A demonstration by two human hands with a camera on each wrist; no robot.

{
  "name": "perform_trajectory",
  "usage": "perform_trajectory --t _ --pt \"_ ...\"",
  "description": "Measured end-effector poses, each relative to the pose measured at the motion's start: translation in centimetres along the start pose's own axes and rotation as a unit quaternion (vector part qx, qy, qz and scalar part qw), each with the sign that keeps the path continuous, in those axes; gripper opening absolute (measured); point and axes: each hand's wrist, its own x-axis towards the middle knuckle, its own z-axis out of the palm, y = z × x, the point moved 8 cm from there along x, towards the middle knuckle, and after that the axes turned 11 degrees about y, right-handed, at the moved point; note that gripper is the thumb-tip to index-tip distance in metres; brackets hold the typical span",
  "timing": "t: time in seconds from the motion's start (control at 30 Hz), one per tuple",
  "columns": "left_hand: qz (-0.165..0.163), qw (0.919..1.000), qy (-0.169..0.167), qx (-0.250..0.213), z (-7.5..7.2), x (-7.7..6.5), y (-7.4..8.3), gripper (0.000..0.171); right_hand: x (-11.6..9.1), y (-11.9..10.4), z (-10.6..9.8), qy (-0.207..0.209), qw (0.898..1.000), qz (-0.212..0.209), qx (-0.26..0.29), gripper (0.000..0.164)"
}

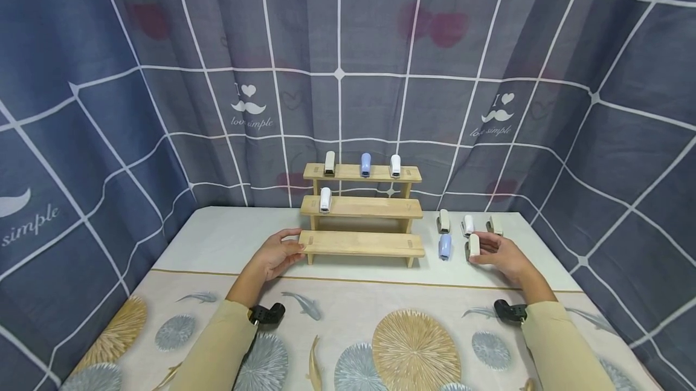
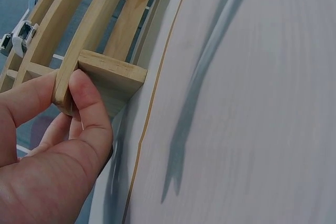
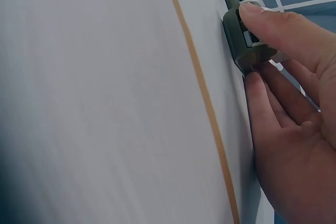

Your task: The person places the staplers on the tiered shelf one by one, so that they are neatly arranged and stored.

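My left hand point(image 1: 275, 254) pinches the left end of the lowest step of a three-tier wooden stand point(image 1: 361, 243); in the left wrist view thumb and fingers close around the board's end point(image 2: 64, 90). At the right of the stand, my right hand point(image 1: 505, 256) grips a small cream stapler point(image 1: 475, 246) with a dark green base point(image 3: 236, 40), its thumb over the side and fingers beneath the end. Around it on the white surface are a blue stapler point(image 1: 444, 247), a cream one point(image 1: 443, 221), a white one point(image 1: 467, 225) and another cream one point(image 1: 494, 225) behind the hand.
On the top step stand a cream stapler point(image 1: 329, 163), a blue one point(image 1: 366, 165) and a white one point(image 1: 395, 165). Another white stapler point(image 1: 325, 200) sits at the middle step's left. A checked curtain point(image 1: 370, 101) surrounds the table; a patterned cloth point(image 1: 315, 355) covers its front.
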Motion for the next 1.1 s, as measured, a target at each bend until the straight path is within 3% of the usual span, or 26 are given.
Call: perform_trajectory --t 0.43,1.1 --pt "0.002 1.0 0.004 0.002 -0.3 0.3 0.1 0.066 0.4 -0.1 0.4 0.001 1.0 0.018 0.018 0.095" --pt "-0.005 0.9999 0.0 0.011 0.0 0.0 0.2 0.064 -1.2 -0.6 0.8 0.009 0.999 0.008 0.032 0.09"
